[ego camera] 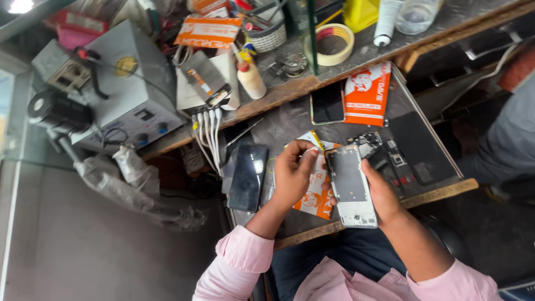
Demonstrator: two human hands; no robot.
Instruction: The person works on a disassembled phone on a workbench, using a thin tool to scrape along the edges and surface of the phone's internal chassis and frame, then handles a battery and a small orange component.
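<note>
My right hand (384,195) holds a white phone frame (351,187) with its open back up, gripping its right edge above the worktable (290,125). My left hand (291,175) is just left of the frame, fingers pinched together on a small white piece near the frame's top left corner; what the piece is cannot be told. An orange and white packet (313,200) lies under both hands. Phone circuit parts (369,144) lie just beyond the frame.
A black phone (248,177) lies left of my left hand. Farther back are a dark-screened phone (327,103), an orange packet (366,93), a tape roll (334,44), a glue bottle (251,78), white cables (209,134) and a grey machine (134,89). Another person's grey clothing (504,145) is at right.
</note>
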